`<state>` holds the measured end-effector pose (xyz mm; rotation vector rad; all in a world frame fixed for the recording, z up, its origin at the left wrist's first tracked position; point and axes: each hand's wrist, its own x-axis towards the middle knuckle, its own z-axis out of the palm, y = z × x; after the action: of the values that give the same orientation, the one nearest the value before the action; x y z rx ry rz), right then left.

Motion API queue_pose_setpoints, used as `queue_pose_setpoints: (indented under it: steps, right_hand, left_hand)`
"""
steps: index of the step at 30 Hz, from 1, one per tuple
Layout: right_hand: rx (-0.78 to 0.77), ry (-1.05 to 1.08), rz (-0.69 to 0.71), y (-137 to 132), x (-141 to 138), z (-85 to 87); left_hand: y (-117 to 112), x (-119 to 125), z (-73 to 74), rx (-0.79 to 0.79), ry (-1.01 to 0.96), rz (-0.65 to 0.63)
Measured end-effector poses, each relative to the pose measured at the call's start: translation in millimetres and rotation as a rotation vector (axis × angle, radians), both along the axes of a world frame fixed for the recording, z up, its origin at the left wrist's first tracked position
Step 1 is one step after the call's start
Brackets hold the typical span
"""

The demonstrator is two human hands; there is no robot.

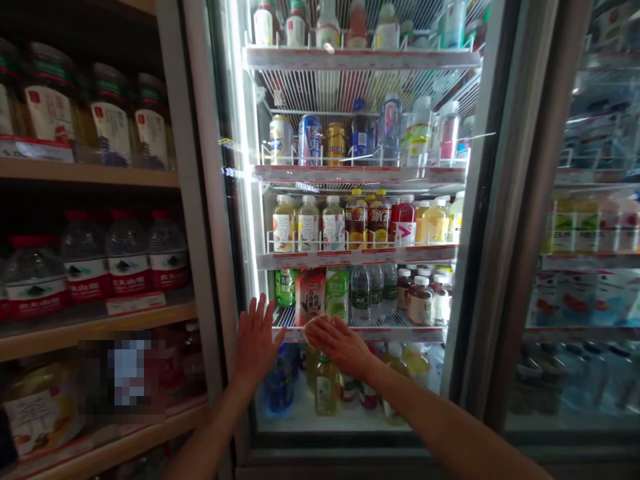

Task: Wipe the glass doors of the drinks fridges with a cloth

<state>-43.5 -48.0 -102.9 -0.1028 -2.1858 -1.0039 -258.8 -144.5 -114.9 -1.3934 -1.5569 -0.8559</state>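
My left hand [257, 340] is raised with its fingers spread, at the lower left of a lit drinks fridge's glass door [360, 417]. It looks to be laid flat on the glass, holding nothing. To its right, my right hand [343, 343] presses a pale cloth [311, 331] toward the same pane, in front of a shelf edge. Most of the cloth is hidden beneath the fingers. Behind the glass near my hands stand a red drink pouch [309, 293], a green pouch [337, 293] and clear water bottles [360, 293].
On the left, wooden shelves [90, 172] carry red-capped water bottles [130, 250] and tea bottles [107, 123]. The metal door frame [505, 233] runs up the right side, beside another glass-fronted fridge section [585, 307] stocked with drinks. Light reflections streak the glass.
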Motion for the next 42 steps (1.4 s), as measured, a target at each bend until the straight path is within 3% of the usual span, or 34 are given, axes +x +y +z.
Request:
queue_pose_setpoints:
  steps: [2,6,8,11,13,19,20,22,24,26,28,31,33,34,39,40,42]
  right_hand:
    - [-0.015,0.013,0.002,0,-13,12.6]
    - [-0.154,0.245,-0.076,-1,-49,58.2]
    - [-0.170,0.240,-0.061,-6,-63,52.4]
    - [-0.101,0.018,0.043,-18,-77,17.6]
    - [-0.066,-0.060,0.091,-24,-87,9.3]
    - [-0.178,0.189,0.011,-31,-139,70.6]
    - [-0.181,0.189,0.017,-32,-145,68.8]
    - [-0.149,0.105,0.057,-37,-148,45.4]
    - [-0.094,-0.028,0.100,-40,-141,10.6]
    - [-0.054,-0.125,0.118,-40,-127,-11.3]
    - [-0.055,-0.117,0.096,-34,-110,-6.3]
    - [-0.127,0.104,-0.021,-20,-84,30.5]
    - [-0.162,0.220,-0.090,-11,-65,42.2]
    - [-0.163,0.227,-0.102,-9,-54,38.8]
    - [-0.039,-0.009,-0.024,-4,-6,-10.6]
    - [-0.026,-0.003,-0.025,-3,0,-9.2]
    - [-0.052,0.110,-0.080,2,8,10.0]
  left_hand:
    - [-5,-9,-2.5,-0.023,-0.001,0.021]
    - [-15,-27,-4.4,-0.031,-0.008,0.052]
    - [-21,-36,-5.6,-0.036,-0.008,0.060]
    - [-33,-48,-8.4,-0.034,-0.039,0.093]
    - [-41,-53,-9.4,-0.036,-0.061,0.109]
    - [-53,-61,-1.3,-0.006,-0.099,0.119]
    - [-53,-62,0.0,0.002,-0.090,0.120]
    - [-53,-63,0.9,0.016,-0.068,0.119]
    - [-53,-63,-0.6,0.025,-0.061,0.124]
    - [-52,-61,-3.4,0.023,-0.063,0.122]
    - [-49,-56,-5.8,0.010,-0.064,0.105]
    - [-39,-44,-7.3,0.007,-0.064,0.062]
    - [-30,-34,-6.9,0.012,-0.067,0.037]
    - [-26,-29,-6.4,0.012,-0.067,0.028]
    - [-14,-5,-0.1,0.000,-0.032,0.001]
    - [-12,0,1.7,-0.002,-0.023,-0.007]
    - [-9,9,5.7,0.004,-0.012,-0.028]
